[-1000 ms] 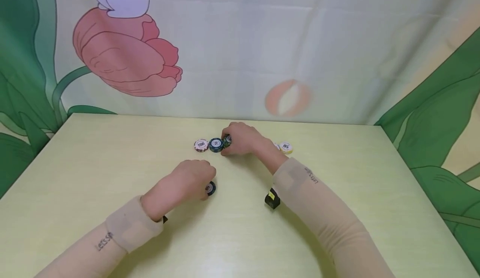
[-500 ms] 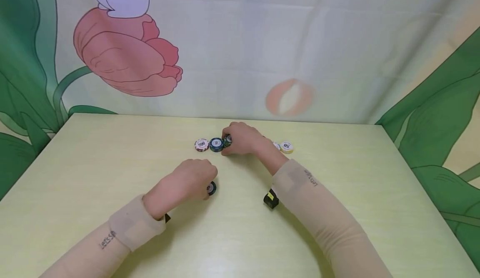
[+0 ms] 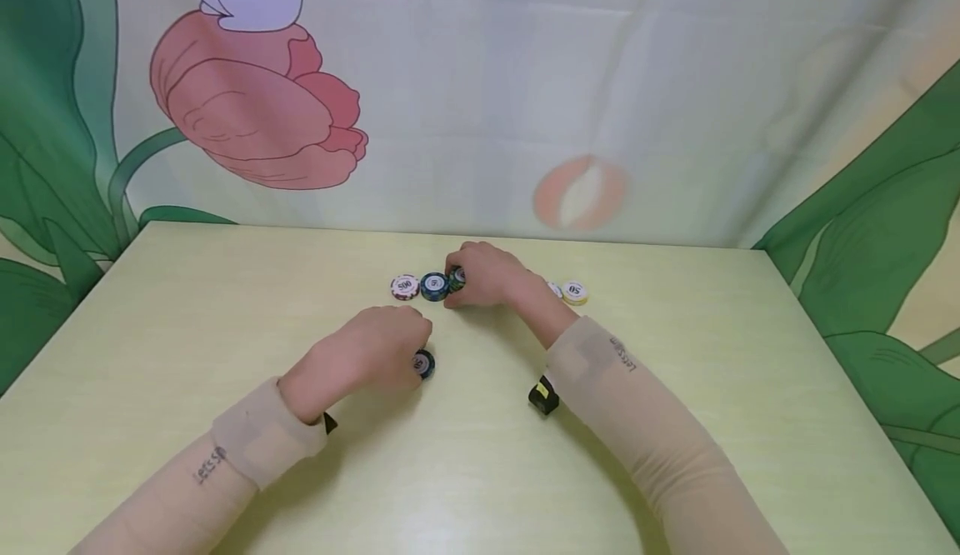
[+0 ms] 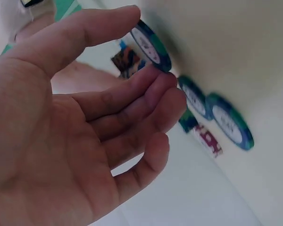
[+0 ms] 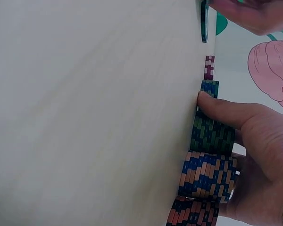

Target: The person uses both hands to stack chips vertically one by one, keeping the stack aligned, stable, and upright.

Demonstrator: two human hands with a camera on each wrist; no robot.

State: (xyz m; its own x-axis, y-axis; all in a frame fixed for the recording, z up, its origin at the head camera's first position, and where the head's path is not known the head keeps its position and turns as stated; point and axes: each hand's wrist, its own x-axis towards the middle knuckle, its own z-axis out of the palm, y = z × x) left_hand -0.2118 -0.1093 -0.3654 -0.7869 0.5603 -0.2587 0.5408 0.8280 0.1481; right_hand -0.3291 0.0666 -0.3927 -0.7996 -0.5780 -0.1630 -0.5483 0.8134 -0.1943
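Note:
My left hand (image 3: 375, 347) is at the middle of the table, with a dark blue-green poker chip (image 3: 423, 363) pinched between thumb and index finger. In the left wrist view, two similar chips (image 4: 228, 120) lie on the table past the fingertips. Farther back, my right hand (image 3: 487, 274) reaches around the row of chip stacks and grips a green poker chip stack (image 5: 212, 136), thumb on the near side and the other fingers behind. Blue-and-tan (image 5: 207, 174) and dark red-patterned (image 5: 193, 212) stacks stand close to its palm.
At the row's left end are a maroon-and-white 500 chip stack (image 3: 405, 287) and a blue stack (image 3: 435, 287). Yellow-edged chips (image 3: 575, 292) end it at right, partly behind the wrist. A small black box (image 3: 543, 397) shows beside the right sleeve. A printed curtain (image 3: 450, 122) hangs behind.
The left hand has shifted slightly away from me with the chip at its fingertips. The right hand stays at the row of stacks.

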